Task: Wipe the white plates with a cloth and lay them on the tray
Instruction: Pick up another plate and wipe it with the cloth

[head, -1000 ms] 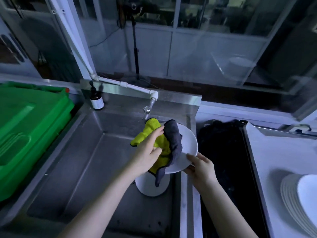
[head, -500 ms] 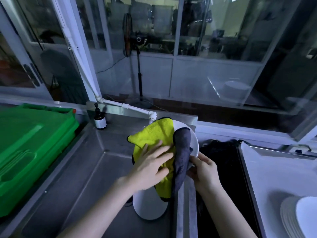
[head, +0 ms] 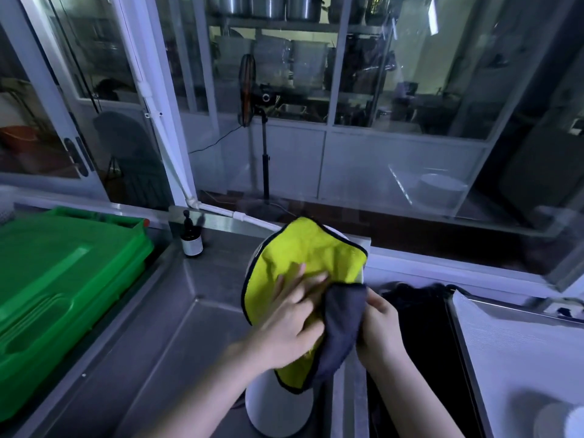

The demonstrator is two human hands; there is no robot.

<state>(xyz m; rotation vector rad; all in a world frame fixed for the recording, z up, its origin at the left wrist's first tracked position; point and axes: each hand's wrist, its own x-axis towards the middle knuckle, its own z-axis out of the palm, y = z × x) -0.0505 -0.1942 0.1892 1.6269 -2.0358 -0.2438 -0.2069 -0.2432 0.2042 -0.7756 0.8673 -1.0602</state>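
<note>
A yellow cloth (head: pixel 313 257) with a grey underside covers almost all of a white plate (head: pixel 343 238) that is held upright over the sink. My left hand (head: pixel 292 324) presses flat on the cloth, fingers spread and blurred by motion. My right hand (head: pixel 379 324) grips the plate's right edge, partly behind the cloth's folded grey flap. Another white plate (head: pixel 278 409) lies in the sink below. A stack of white plates (head: pixel 559 422) sits on the white tray (head: pixel 512 352) at the lower right.
A steel sink (head: pixel 151 343) fills the middle, with a small dark bottle (head: pixel 191 237) at its back edge. A green plastic crate (head: pixel 60 289) stands at the left. A black basin (head: pixel 423 330) lies between sink and tray. Glass windows rise behind.
The plate has tilted up to face me and the cloth has spread out over it. My left hand has slid across the cloth. The view has lifted toward the windows.
</note>
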